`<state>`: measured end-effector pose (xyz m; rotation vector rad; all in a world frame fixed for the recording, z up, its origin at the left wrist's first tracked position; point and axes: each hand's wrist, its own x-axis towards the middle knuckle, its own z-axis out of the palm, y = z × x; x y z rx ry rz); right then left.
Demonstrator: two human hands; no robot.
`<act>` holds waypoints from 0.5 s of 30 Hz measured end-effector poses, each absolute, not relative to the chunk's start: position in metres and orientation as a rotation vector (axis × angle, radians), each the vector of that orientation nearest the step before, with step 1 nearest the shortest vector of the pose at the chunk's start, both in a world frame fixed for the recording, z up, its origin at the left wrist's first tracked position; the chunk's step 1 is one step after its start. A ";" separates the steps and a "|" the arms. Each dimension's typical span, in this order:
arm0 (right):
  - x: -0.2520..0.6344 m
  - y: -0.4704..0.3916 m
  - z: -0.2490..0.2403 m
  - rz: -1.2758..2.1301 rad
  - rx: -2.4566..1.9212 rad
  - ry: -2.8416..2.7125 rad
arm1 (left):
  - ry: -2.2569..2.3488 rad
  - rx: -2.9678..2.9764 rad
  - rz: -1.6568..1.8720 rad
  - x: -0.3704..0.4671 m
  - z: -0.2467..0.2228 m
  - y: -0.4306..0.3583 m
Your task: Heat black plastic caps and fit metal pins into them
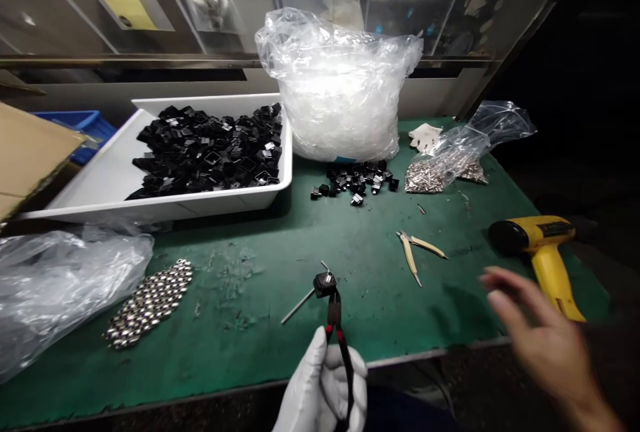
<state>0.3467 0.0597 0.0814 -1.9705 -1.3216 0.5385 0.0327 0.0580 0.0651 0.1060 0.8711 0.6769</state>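
In the head view my left hand (324,385), in a white glove, is wrapped round the dark handles of a pair of pliers (334,312). At the plier tips is a small black plastic piece (325,283), with a thin metal rod (299,306) sticking out to its lower left. My right hand (547,339) is bare and smeared a little by motion. Its fingers are apart and hold nothing. Beside it, to the upper right, lies a yellow heat gun (547,252). Side cutters (413,252) with cream handles rest on the green table between the two hands.
A white tray (240,200) of black plastic pieces stands at the back left. Behind the loose black pieces (360,177) sits a bulging clear bag (345,99). Small metal pins (424,177) spill from another bag. A bead-like metal chain (150,303) lies left.
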 end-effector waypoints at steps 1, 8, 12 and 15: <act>0.318 0.057 0.082 0.974 -1.798 -1.342 | 0.877 0.076 0.661 0.038 0.065 0.058; 0.207 0.068 0.079 2.002 -0.943 -1.238 | 0.967 0.123 0.650 0.051 0.072 0.066; 0.204 0.073 0.081 2.069 -0.841 -1.068 | 0.986 0.145 0.620 0.058 0.068 0.071; 0.205 0.071 0.077 2.030 -0.847 -1.000 | 1.182 0.507 0.668 0.059 0.062 0.072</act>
